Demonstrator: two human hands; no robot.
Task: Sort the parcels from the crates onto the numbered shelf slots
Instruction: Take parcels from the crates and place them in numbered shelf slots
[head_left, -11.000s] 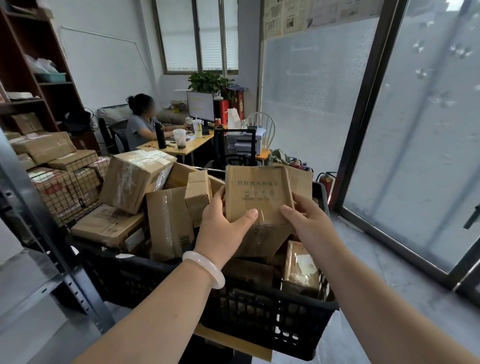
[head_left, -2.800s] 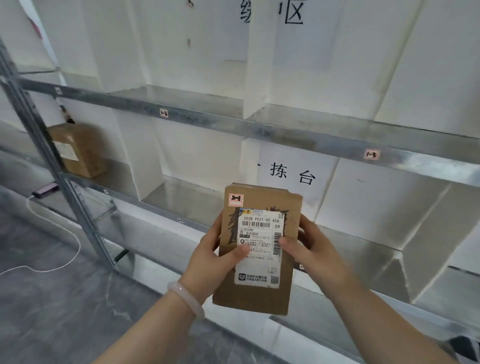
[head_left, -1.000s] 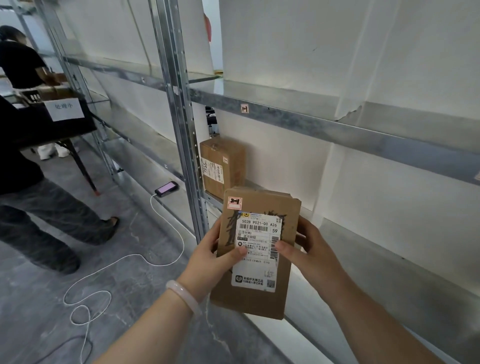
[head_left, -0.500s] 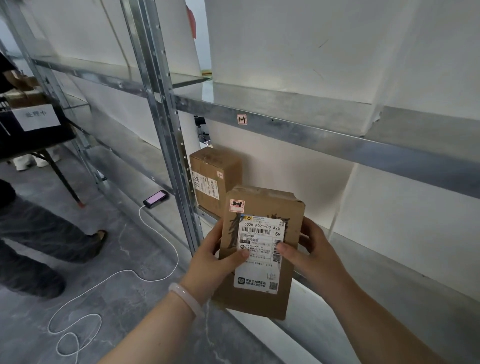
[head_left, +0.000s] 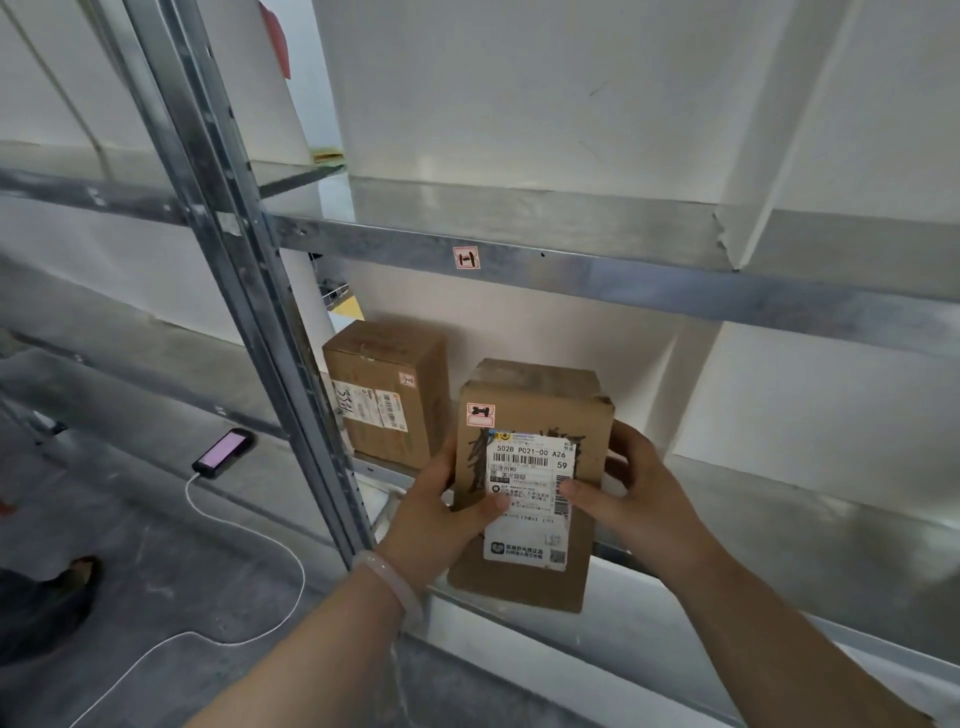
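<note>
At the shelf (head_left: 810, 525), the parcel (head_left: 540, 410) is closer than before, left hand (head_left: 441, 514) and right hand (head_left: 639, 499) gripping its sides. A second parcel (head_left: 384, 384) stands inside.

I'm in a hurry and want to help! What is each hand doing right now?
Left hand: closed, gripping the parcel.
Right hand: closed, gripping the same parcel from the other side.
</note>
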